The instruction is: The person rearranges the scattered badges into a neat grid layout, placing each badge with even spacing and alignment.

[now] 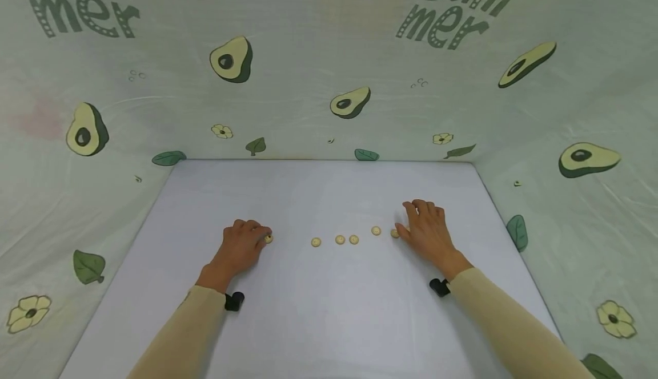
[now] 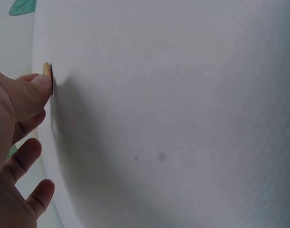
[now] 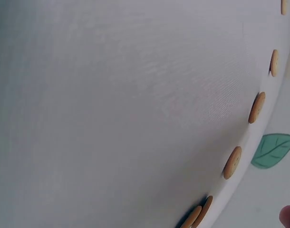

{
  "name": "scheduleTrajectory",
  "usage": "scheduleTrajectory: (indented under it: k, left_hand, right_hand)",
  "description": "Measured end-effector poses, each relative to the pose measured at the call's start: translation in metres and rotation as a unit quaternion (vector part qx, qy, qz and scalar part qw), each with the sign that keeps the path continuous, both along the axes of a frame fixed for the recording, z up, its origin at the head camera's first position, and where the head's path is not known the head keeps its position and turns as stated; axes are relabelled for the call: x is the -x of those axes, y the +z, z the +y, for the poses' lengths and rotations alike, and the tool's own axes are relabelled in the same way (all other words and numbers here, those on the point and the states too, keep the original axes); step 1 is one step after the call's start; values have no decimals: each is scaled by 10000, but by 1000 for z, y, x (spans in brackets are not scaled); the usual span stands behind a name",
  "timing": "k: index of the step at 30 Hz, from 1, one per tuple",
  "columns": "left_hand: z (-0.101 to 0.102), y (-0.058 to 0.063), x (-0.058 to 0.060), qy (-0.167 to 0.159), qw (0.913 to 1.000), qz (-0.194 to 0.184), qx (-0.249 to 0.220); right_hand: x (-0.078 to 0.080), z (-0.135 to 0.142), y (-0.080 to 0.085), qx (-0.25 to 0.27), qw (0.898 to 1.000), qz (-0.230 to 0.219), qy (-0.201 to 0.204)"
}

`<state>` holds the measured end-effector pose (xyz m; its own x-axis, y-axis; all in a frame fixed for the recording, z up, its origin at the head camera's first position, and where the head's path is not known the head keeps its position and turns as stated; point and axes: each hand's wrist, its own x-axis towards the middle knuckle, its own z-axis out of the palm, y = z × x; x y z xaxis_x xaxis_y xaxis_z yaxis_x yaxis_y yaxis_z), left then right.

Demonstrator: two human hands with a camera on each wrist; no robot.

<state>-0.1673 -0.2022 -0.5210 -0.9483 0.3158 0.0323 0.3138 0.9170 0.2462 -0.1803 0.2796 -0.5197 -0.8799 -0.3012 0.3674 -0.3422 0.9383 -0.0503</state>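
My left hand (image 1: 240,248) is at the left of the white table, pinching a round tan button (image 1: 269,238) between thumb and index finger. In the left wrist view this button (image 2: 47,70) stands on edge at the fingertips, the other fingers spread below. Over on the right, my right hand (image 1: 428,233) is held above the row with fingers bent loosely and apart, thumb beside a button (image 1: 394,233). Another button close by is mostly hidden by the thumb. In the right wrist view, two buttons (image 3: 205,211) lie close together at the bottom; fingertips (image 3: 288,217) show at the edge.
Between my hands a loose row of buttons lies flat: one on the left (image 1: 316,242), a close pair (image 1: 340,240) in the middle, one farther right (image 1: 376,230). The white tabletop (image 1: 319,310) meets cloth printed with avocados (image 1: 231,60) at its back and sides.
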Motion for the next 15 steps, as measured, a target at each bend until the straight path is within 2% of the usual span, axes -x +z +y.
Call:
scheduleTrajectory:
  k: [4, 9, 15]
  left_hand:
    - [1, -5, 2, 163, 9997, -156, 11]
    - [4, -8, 3, 409, 9982, -348, -252]
    - [7, -9, 2, 512, 9978, -285, -320]
  right_hand:
    - [2, -1, -1, -32, 10000, 57, 43]
    - [3, 1, -3, -67, 9999, 81, 36]
    - [3, 4, -3, -44, 9999, -113, -37]
